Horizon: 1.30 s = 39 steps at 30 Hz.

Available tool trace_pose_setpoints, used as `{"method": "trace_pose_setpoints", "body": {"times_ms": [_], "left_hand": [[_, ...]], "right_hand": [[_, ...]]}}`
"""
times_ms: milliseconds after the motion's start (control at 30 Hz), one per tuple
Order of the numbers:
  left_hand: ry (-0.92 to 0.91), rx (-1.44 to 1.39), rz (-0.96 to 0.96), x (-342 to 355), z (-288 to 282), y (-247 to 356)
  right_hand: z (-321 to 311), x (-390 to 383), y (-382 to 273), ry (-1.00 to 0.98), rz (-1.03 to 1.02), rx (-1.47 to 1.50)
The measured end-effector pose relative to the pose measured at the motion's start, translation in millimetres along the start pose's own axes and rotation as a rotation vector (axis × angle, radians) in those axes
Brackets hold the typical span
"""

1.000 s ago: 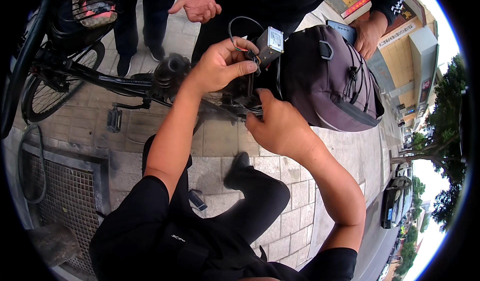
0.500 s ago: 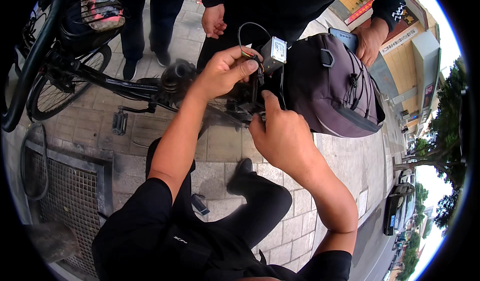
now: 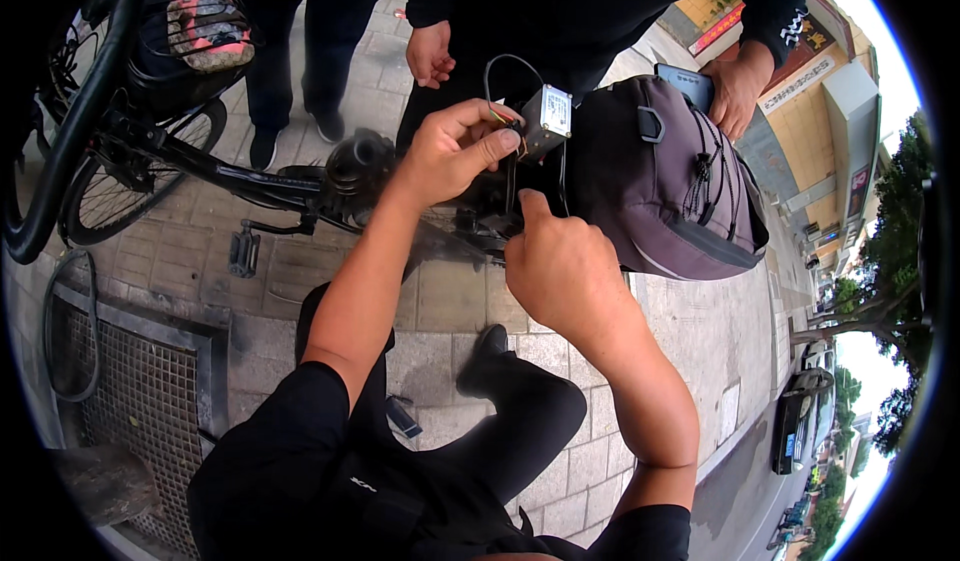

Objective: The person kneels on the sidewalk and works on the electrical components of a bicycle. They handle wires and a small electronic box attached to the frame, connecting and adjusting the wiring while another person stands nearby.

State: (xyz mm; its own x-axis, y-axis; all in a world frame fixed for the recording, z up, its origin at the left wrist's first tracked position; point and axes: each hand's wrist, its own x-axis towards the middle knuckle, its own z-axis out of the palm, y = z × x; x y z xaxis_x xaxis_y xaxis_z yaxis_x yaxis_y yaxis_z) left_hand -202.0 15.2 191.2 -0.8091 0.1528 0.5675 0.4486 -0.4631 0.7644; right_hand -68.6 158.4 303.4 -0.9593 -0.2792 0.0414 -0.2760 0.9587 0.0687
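Observation:
My left hand (image 3: 455, 151) is closed in a pinch on several thin coloured wires (image 3: 506, 117), thumb and forefinger together. Right beside it, a silver metal box (image 3: 550, 113) with a white label sits above the bike's dark frame, and a grey cable (image 3: 513, 58) loops up over it. My right hand (image 3: 567, 261) is below the box. Its forefinger reaches into a dark gap in the frame; the thumb stays apart from it, and the other fingers are curled. Nothing shows in its grasp. The black bicycle (image 3: 235, 173) stretches leftward from there.
A grey-purple bag (image 3: 665, 176) stands just right of the box. Across from me, another person's hand (image 3: 737, 91) rests by a phone (image 3: 684, 83) at the bag. A pedal (image 3: 242, 252) sticks out toward me. A metal grate (image 3: 140, 386) lies in the paving at left.
My right forefinger has shifted slightly left and down at the gap. The left hand keeps its pinch on the wires, and the box has moved a little with the view.

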Motion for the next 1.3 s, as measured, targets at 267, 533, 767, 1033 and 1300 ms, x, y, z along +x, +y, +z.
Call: {"method": "trace_pose_setpoints", "body": {"times_ms": [267,533,767,1033,1300], "left_hand": [[-0.035,-0.046,0.029,-1,-2,0],[0.005,-0.067,0.041,-1,12,-2],[0.001,-0.060,0.043,-2,6,-3],[0.044,-0.131,0.017,2,7,-6],[0.060,-0.137,0.018,-2,13,-8]], "right_hand": [[3,6,9,-0.025,0.014,0.092],[0,9,16,-0.181,0.041,0.214],[-3,0,6,-0.120,0.059,0.221],[-42,-41,-50,0.580,-0.562,0.177],[-87,17,25,0.752,-0.527,-0.302]]}}
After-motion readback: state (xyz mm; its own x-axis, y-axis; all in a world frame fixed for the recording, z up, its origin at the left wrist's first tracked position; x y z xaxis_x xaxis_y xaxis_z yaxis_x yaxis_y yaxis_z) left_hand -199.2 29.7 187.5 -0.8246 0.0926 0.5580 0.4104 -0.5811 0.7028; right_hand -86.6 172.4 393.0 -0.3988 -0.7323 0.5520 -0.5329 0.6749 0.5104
